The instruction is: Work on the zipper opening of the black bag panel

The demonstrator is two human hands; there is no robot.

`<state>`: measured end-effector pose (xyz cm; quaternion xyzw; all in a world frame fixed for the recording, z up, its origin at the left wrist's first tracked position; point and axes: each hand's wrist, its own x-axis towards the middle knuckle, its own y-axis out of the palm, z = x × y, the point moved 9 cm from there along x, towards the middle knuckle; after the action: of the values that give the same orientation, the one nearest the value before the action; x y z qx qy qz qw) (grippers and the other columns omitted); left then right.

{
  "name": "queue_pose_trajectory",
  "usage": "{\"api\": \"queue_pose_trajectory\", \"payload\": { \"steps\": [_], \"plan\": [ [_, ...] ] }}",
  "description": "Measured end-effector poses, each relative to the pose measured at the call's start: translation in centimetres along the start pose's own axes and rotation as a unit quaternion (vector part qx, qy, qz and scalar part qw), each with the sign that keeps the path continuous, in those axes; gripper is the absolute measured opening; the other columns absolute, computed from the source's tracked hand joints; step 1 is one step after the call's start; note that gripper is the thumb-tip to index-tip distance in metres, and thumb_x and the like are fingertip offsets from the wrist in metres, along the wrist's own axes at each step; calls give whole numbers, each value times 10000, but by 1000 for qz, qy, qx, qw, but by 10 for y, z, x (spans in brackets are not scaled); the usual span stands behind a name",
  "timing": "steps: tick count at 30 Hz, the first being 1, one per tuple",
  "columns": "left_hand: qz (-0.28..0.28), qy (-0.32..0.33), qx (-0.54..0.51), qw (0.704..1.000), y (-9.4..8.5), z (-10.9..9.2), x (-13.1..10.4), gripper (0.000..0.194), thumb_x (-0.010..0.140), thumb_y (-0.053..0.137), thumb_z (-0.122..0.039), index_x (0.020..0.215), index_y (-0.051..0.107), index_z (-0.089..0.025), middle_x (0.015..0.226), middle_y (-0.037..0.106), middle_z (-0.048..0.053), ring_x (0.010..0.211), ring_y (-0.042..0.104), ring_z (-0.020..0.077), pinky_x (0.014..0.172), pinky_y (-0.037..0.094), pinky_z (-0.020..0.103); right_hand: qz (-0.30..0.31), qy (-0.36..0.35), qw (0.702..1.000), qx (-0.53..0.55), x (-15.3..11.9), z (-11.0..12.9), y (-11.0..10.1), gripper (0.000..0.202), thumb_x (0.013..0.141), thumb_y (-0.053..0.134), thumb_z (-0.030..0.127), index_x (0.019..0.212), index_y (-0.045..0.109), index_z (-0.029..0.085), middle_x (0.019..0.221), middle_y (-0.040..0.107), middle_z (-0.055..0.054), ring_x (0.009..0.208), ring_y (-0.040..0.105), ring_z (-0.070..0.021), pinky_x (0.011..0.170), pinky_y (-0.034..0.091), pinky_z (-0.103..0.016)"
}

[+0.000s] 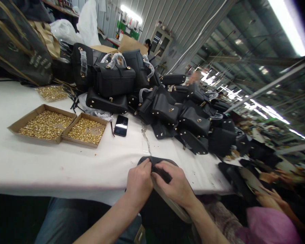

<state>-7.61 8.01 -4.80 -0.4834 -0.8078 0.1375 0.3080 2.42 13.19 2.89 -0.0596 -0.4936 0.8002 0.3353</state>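
Observation:
A black bag piece (167,206) with a pale edge lies over the table's front edge, partly hidden by my hands. My left hand (140,179) is closed on its upper part, fingertips pressed together at the rim. Close beside it on the right, my right hand (176,183) grips the same piece, thumb and forefinger bent toward the left fingertips. Anything small between the fingertips is hidden.
Two cardboard trays (59,137) (98,145) of small gold pieces stand left, near a phone (121,126). Black handbags (115,81) are heaped along the table's back. Another person's hands (271,196) work at the right, beside a pink sleeve (270,225).

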Motion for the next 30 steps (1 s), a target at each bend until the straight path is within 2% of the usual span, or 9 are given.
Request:
{"api": "queue_pose_trajectory", "payload": {
  "steps": [3, 7, 11, 16, 23, 30],
  "plan": [
    [50, -37, 4, 998, 2, 0, 7, 378, 927, 570, -23, 1239, 727, -165, 1284, 823, 136, 1129, 818, 323, 974, 703, 481, -17, 14, 1000, -10, 2, -5, -3, 61, 984, 752, 234, 1046, 746, 235, 952, 739, -44, 860, 690, -243, 782, 549, -380],
    [74, -55, -24, 995, 0, -1, 14, 276, 952, 547, -61, 1114, 729, -191, 1089, 825, 95, 997, 810, 315, 881, 664, 439, -36, 12, 999, -20, 5, -11, -5, 25, 975, 731, 220, 999, 730, 227, 911, 725, -38, 828, 671, -236, 765, 526, -377],
    [74, -58, -60, 994, -4, -3, 18, 250, 977, 548, -103, 1123, 722, -207, 1091, 822, 99, 998, 799, 308, 870, 627, 415, -37, 2, 999, -28, 7, -17, -6, 38, 971, 701, 197, 996, 711, 224, 915, 712, -36, 837, 660, -232, 770, 516, -377],
    [89, -19, -88, 992, -8, -13, 19, 242, 1023, 504, -160, 1160, 697, -213, 1132, 802, 116, 998, 784, 308, 875, 616, 424, -43, -7, 999, -30, 8, -20, -7, 68, 971, 669, 179, 1018, 701, 216, 953, 704, -45, 867, 658, -232, 797, 511, -381],
    [118, 16, -49, 992, -2, -16, 18, 254, 1056, 431, -155, 1152, 666, -173, 1127, 795, 150, 992, 778, 312, 870, 613, 431, -42, -17, 998, -32, 8, -18, -7, 61, 943, 645, 163, 967, 659, 217, 919, 665, -39, 855, 629, -230, 779, 480, -373],
    [141, 16, 3, 990, 0, -21, 24, 236, 1037, 438, -139, 1083, 664, -186, 1053, 799, 134, 928, 777, 315, 784, 565, 410, -50, -18, 998, -44, 8, -20, -9, 75, 932, 631, 150, 947, 638, 223, 890, 644, -33, 832, 602, -230, 767, 453, -374]
  ]
}}
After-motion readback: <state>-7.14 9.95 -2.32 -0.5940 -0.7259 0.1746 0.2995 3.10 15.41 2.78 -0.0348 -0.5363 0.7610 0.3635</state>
